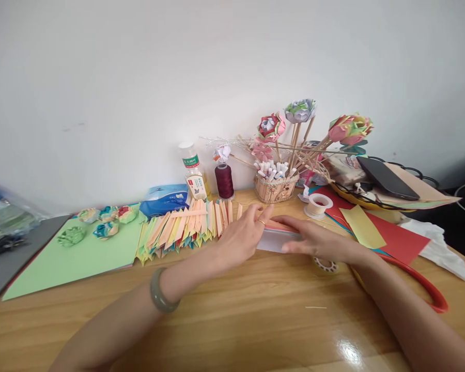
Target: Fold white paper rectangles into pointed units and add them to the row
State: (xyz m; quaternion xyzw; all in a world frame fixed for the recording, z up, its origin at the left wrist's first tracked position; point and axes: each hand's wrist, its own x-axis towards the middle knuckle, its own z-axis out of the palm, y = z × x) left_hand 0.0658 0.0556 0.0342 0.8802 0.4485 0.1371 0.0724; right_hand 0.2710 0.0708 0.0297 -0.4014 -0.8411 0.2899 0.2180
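A small stack of coloured paper [273,241], pale lilac on its near face with red and blue edges above, lies on the table between my hands. My left hand [243,235] grips its left end, fingers bent over the far edge. At the right end, my right hand [313,238] has its fingers over the far edge and its thumb on the near face. Folded paper strips [186,227] in peach, yellow, green and teal stand in a row left of my left hand. A roll of dotted tape [325,265] rests just below my right hand, partly hidden.
Several crumpled paper flowers [72,236] sit on green sheets [62,268] at left. Behind stand a bottle [194,170], a maroon thread spool [224,181] and a basket [276,188] of white rolls. Red-handled scissors [430,289] lie under my right forearm, near red paper [405,240].
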